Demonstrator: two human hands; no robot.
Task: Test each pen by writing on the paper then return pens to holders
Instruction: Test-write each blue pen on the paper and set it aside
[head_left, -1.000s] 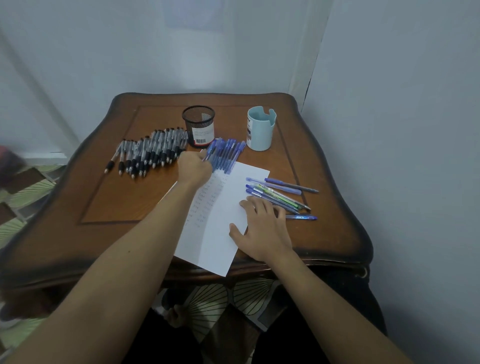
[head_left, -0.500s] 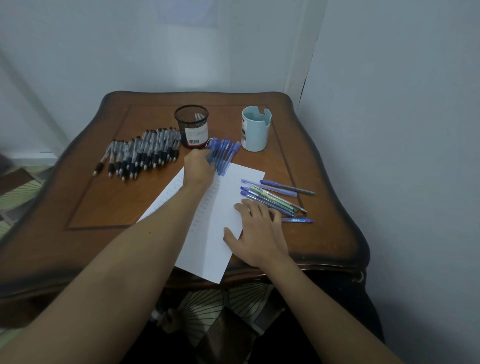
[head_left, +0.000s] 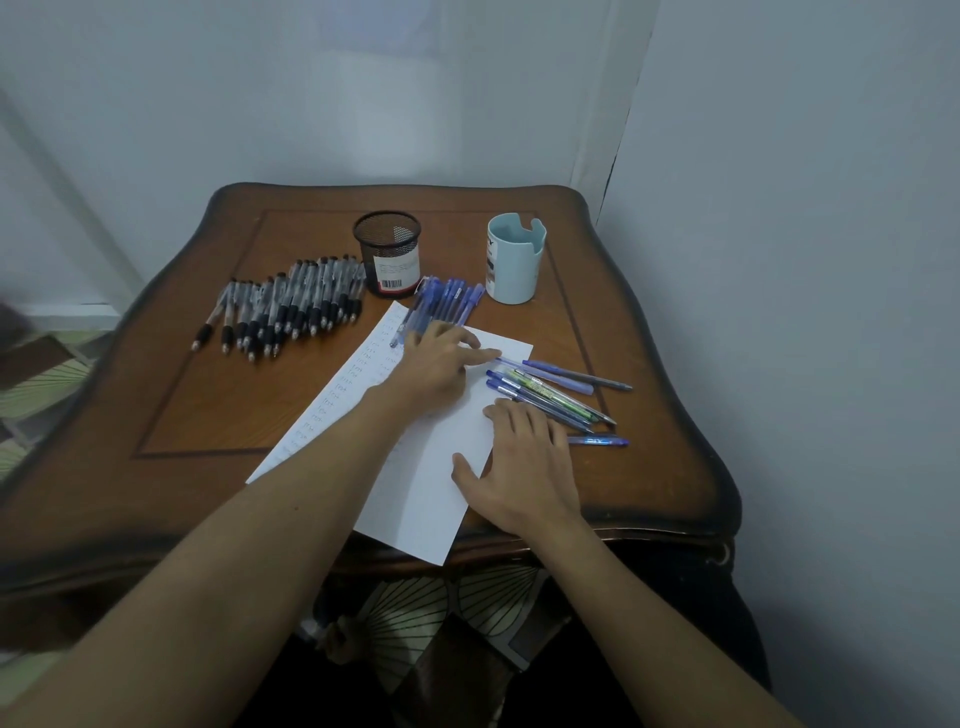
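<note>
A white paper (head_left: 426, 483) with columns of small writing lies on the wooden table (head_left: 208, 415). My left hand (head_left: 441, 364) reaches across the paper, its fingers stretched out, with the fingertips touching the end of a blue pen in the mixed pen pile (head_left: 556, 395) on the right. My right hand (head_left: 524, 467) presses flat on the paper's right edge. A row of black pens (head_left: 291, 306) lies at the left. A bunch of blue pens (head_left: 447, 301) lies at the paper's top. Behind them stand a black mesh holder (head_left: 387, 244) and a light blue holder (head_left: 517, 260), with no pens showing in either.
The table stands in a corner, with walls close behind it and to the right. The paper's near corner hangs over the table's front edge. Patterned floor shows at the left and below the table.
My left hand has left the blue pen bunch and moved right across the paper to the mixed pile. Its fingers have uncurled. My right hand has stayed on the paper.
</note>
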